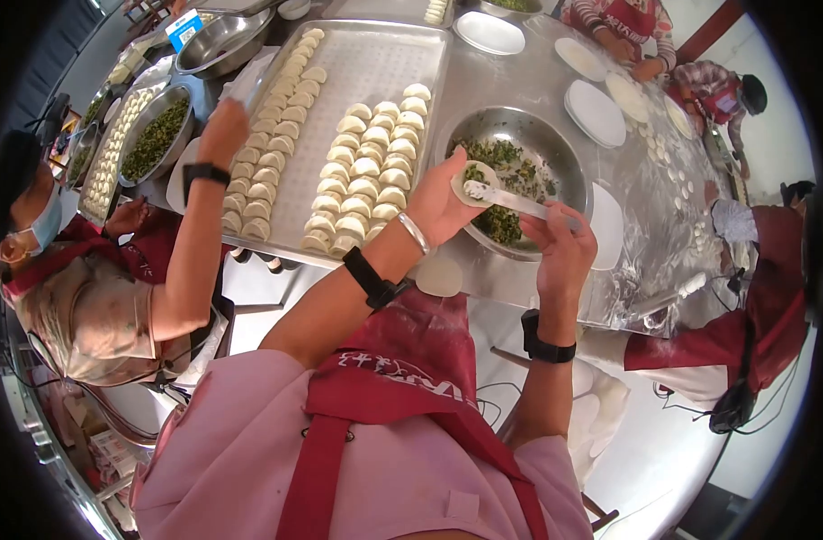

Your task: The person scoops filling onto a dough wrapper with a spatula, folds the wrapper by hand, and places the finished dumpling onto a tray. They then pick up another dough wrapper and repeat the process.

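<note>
My left hand (441, 205) holds a round dough wrapper (472, 171) with some green filling on it, near the left rim of a steel bowl. The fingers of my right hand (560, 236) are closed on the handle of a white spatula (510, 201), whose flat tip touches the filling on the wrapper. Beneath both hands, the steel bowl (564, 144) contains chopped green filling (519, 166). To the left, rows of folded dumplings (364, 166) lie on a metal tray (339, 45).
Co-workers sit at the left (114, 288), right (753, 306) and far right of the table. White plates (595, 113) and dough rounds (650, 139) lie beyond the bowl. Another filling bowl (158, 135) stands at left. A dough round (439, 276) rests at the near table edge.
</note>
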`<act>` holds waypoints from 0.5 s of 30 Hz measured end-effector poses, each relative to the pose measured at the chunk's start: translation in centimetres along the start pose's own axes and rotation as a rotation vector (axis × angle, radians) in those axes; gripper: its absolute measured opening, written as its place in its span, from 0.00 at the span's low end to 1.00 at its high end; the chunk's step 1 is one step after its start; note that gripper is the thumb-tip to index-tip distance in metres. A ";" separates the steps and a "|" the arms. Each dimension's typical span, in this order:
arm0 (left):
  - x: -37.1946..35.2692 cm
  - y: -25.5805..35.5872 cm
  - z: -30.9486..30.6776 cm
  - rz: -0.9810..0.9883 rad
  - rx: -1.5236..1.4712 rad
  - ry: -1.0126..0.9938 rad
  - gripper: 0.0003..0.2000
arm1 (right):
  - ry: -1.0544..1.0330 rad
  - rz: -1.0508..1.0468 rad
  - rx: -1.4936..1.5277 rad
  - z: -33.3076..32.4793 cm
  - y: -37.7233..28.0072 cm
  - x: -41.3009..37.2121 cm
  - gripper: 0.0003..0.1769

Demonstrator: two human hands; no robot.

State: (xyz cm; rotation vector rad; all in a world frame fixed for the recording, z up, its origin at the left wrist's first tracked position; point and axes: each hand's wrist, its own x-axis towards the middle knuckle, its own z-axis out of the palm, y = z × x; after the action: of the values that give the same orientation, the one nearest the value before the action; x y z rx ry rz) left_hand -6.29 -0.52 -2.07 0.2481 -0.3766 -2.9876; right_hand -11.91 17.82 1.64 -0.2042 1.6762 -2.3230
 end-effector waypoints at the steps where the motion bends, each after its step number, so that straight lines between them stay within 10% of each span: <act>1: -0.4 -0.1 0.1 -0.012 0.001 -0.014 0.21 | 0.005 0.027 0.004 -0.1 0.4 0.1 0.13; 15: -2.6 0.0 0.1 -0.050 0.131 0.008 0.23 | 0.010 0.141 -0.025 -0.7 -1.2 0.4 0.14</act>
State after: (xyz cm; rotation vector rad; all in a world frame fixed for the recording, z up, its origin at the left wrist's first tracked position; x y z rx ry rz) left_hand -3.72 -0.13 -1.61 0.2864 -0.5740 -3.0136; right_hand -12.63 18.75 2.56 -0.0769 1.6681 -2.2044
